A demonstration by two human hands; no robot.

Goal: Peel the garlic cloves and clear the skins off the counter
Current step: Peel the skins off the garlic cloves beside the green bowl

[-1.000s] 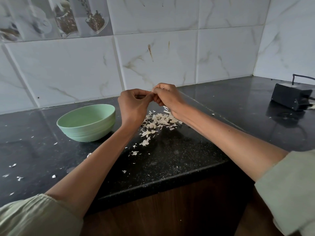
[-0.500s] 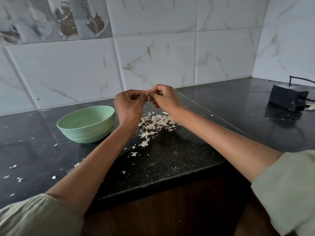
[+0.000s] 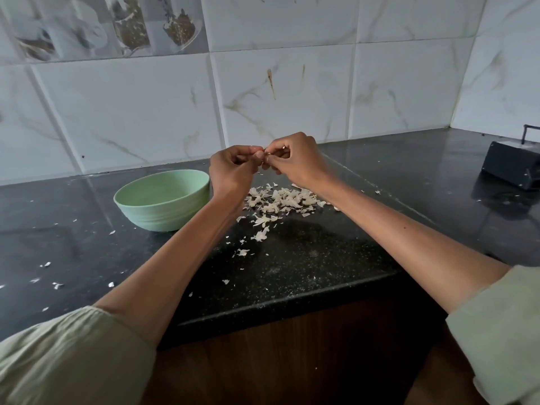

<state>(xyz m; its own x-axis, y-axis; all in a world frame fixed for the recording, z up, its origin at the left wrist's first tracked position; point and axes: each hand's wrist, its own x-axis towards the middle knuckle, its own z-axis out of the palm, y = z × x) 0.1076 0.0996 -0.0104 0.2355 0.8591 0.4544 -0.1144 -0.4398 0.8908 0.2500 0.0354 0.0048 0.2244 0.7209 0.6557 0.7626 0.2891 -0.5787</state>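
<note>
Hands meet in mid-air above the black table, back by the tiled wall. The left hand has its fingers curled, thumb and forefinger pinching at a small thing held between the two hands. The right hand is curled as well, its fingertips pressed against those of the left at the same spot. What they pinch is almost wholly hidden by the fingers; only a pale sliver shows, most likely the garlic clove, though it is too small to tell how much skin is on it.

Directly below the hands, on the table, lies a loose heap of garlic skins, pale and papery, with smaller flakes trailing toward the front edge and more scattered specks far off to the left. A light green bowl stands upright just left of the heap, beside the left wrist; its inside is not visible enough to say what it holds. A black box sits well apart at the far right. Pale green sleeves cover both upper arms.
</note>
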